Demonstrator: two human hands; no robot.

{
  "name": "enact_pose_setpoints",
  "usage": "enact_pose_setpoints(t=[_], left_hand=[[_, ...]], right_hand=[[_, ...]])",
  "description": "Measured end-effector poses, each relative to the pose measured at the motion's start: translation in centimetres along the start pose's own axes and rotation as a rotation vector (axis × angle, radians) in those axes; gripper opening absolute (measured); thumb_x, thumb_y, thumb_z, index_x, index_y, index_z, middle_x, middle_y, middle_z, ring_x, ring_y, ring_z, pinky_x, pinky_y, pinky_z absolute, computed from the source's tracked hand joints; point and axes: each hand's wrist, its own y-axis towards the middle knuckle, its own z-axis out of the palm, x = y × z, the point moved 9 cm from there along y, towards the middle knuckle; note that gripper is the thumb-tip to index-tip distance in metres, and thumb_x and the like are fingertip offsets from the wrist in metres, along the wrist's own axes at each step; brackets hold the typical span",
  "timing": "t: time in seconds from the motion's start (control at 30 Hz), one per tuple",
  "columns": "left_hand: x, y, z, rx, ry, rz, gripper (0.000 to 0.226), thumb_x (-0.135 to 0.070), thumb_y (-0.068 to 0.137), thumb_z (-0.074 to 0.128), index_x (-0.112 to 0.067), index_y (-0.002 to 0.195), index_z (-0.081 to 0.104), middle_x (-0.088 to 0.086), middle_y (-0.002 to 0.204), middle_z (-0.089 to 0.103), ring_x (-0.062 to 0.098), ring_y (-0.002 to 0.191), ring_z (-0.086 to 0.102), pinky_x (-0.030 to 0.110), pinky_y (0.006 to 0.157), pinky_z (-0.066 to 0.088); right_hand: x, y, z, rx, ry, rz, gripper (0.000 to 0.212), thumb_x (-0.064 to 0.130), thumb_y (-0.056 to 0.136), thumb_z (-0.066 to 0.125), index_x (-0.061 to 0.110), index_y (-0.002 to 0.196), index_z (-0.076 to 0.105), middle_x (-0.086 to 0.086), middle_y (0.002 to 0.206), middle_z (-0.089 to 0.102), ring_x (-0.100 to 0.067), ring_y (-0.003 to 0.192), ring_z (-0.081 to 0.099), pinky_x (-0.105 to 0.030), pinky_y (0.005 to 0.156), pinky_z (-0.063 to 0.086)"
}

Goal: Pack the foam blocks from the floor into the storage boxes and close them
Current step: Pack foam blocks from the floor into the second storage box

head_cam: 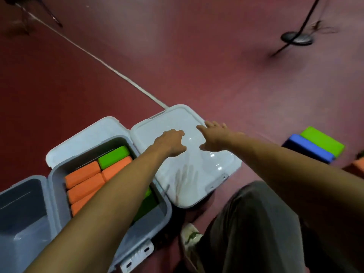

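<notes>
Head view. Both grips were spread open and held nothing. The left grip (170,143) and the right grip (213,137) lay palm-down, side by side, on the white plastic lid (157,125) of the right-hand storage box, which we judged to be shut; contact pressure could not be confirmed. The lid's grey latch (216,182) sat at its near right edge, closer to the right grip. A blue rectangular foam block (309,148) and a green rectangular foam block (323,140) touched along their long sides on the dark red floor (216,75), well apart to the right of the right grip, long axes running far-left to near-right. We judged the right grip the nearer. The open grey plastic storage box (59,170), under the left forearm, held orange and green foam blocks (86,182).
</notes>
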Motion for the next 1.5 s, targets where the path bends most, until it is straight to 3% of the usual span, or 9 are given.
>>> enact_pose_setpoints(t=[0.2, 0.47, 0.57, 0.7, 0.97, 1.17, 1.3, 1.5], left_hand=[[-14.1, 0.6, -2.8, -0.015, 0.064, 0.237, 0.061, -0.034, 0.09, 0.066, -0.023, 0.146, 0.045, 0.007, 0.144, 0.052, 0.03, 0.125, 0.054, 0.045, 0.099, 0.05], [-33.1, 0.5, -4.7, 0.011, 0.211, 0.502, 0.07, -0.042, 0.088, 0.068, -0.023, 0.15, 0.042, 0.011, 0.146, 0.05, 0.034, 0.13, 0.05, 0.048, 0.105, 0.045], [-40.0, 0.4, -4.3, 0.027, 0.26, 0.559, 0.072, -0.043, 0.088, 0.068, -0.022, 0.151, 0.04, 0.014, 0.146, 0.05, 0.035, 0.131, 0.049, 0.046, 0.106, 0.044], [-49.5, -1.1, -3.3, 0.027, 0.263, 0.66, 0.071, -0.038, 0.089, 0.068, -0.015, 0.15, 0.041, 0.015, 0.148, 0.05, 0.032, 0.132, 0.049, 0.039, 0.107, 0.043], [-64.1, -4.7, 4.1, 0.106, 0.287, 0.789, 0.065, -0.031, 0.089, 0.067, -0.013, 0.147, 0.044, 0.016, 0.145, 0.052, 0.032, 0.129, 0.052, 0.035, 0.103, 0.045], [-71.4, -5.8, 12.0, 0.157, 0.383, 0.866, 0.056, -0.041, 0.087, 0.067, -0.017, 0.135, 0.051, 0.016, 0.133, 0.055, 0.036, 0.121, 0.053, 0.045, 0.098, 0.048], [-75.2, -5.9, 18.1, 0.212, 0.431, 0.934, 0.052, -0.04, 0.086, 0.067, -0.017, 0.131, 0.051, 0.015, 0.13, 0.056, 0.036, 0.116, 0.056, 0.046, 0.094, 0.05], [-78.4, -5.2, 29.6, 0.384, 0.541, 0.992, 0.062, -0.039, 0.091, 0.062, -0.018, 0.146, 0.041, 0.013, 0.14, 0.048, 0.036, 0.129, 0.046, 0.049, 0.101, 0.045]], right_hand=[[-10.6, -8.4, -2.4, -0.006, 0.028, 0.212, 0.084, 0.044, 0.095, 0.059, 0.024, 0.16, 0.01, -0.01, 0.167, 0.009, -0.036, 0.153, 0.009, -0.059, 0.121, 0.005], [-27.5, -21.4, -4.7, 0.02, 0.054, 0.484, 0.081, 0.046, 0.091, 0.061, 0.028, 0.158, 0.02, -0.008, 0.166, 0.014, -0.035, 0.149, 0.024, -0.056, 0.12, 0.016], [-34.3, -26.6, -4.8, 0.009, 0.102, 0.61, 0.074, 0.05, 0.087, 0.063, 0.026, 0.15, 0.033, -0.01, 0.16, 0.027, -0.038, 0.141, 0.034, -0.056, 0.116, 0.027], [-40.3, -32.7, -3.2, 0.002, 0.13, 0.69, 0.073, 0.051, 0.087, 0.064, 0.023, 0.148, 0.036, -0.011, 0.152, 0.037, -0.038, 0.135, 0.043, -0.052, 0.109, 0.035], [-48.6, -42.3, 4.4, 0.011, 0.248, 0.792, 0.073, 0.049, 0.086, 0.063, 0.025, 0.149, 0.034, -0.01, 0.149, 0.037, -0.038, 0.136, 0.04, -0.058, 0.112, 0.03], [-54.6, -47.8, 13.3, 0.058, 0.305, 0.893, 0.072, 0.046, 0.089, 0.061, 0.024, 0.151, 0.033, -0.012, 0.154, 0.033, -0.037, 0.141, 0.036, -0.059, 0.115, 0.023], [-57.1, -49.1, 20.8, 0.128, 0.369, 0.948, 0.071, 0.049, 0.088, 0.059, 0.024, 0.149, 0.033, -0.012, 0.15, 0.037, -0.039, 0.135, 0.041, -0.058, 0.113, 0.027], [-58.2, -48.4, 31.6, 0.207, 0.54, 0.976, 0.074, 0.048, 0.088, 0.064, 0.02, 0.149, 0.032, -0.014, 0.151, 0.035, -0.038, 0.135, 0.04, -0.057, 0.113, 0.025]])
